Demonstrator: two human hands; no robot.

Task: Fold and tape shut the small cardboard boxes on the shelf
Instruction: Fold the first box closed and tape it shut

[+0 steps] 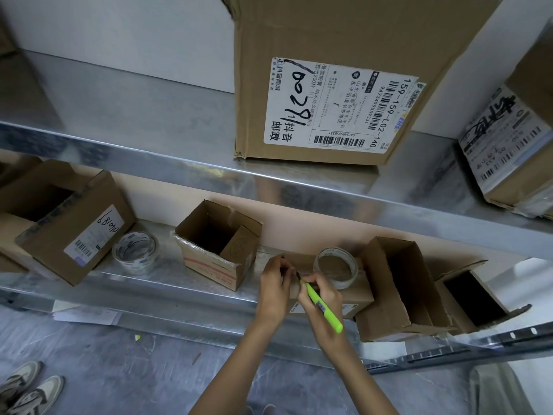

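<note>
Spanning the view: metal shelf, w/ large labelled box on upper tier. Lower tier: L open box, ctr open box, R open box; closed small box btwn ctr and R ones, tape roll on its top. Second tape roll sits L of ctr open box. Left hand rests on closed small box, fingers pinching a dark piece, type unclear. Right hand is clamped round green marker, tip at box top.

Big box, 12 o'clock: white label printed "159-159-L02-140", "EMS", "抖音", "邮政", barcode number 9473498659331; handwritten digits include "0028". Small box, 9 o'clock: sticker, handwritten digits unclear. Right box, 3 o'clock: scribbled slip, illegible.
</note>
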